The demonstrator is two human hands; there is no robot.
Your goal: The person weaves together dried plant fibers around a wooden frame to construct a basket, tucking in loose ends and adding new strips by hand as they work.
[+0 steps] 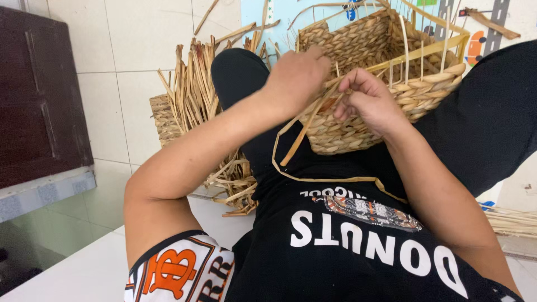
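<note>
On our lap, we grip the basket (358, 120) rim with the left hand (296, 75); the right hand (366, 100) pinches a strand (305, 131).

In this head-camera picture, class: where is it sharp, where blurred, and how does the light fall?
Head view: woven basket and right hand fairly sharp; left hand slightly motion-blurred; light soft and even, without hard shadows; faint sheen on the floor tiles.

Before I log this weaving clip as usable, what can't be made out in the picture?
Head view:
- Left hand fingertips: curled over the woven basket rim, so the grip is hidden.
- Right hand palm side: turned away; which strand it pinches is unclear.
- Basket's base: pressed against the lap.
- Second basket: mostly covered by loose reeds.
</note>
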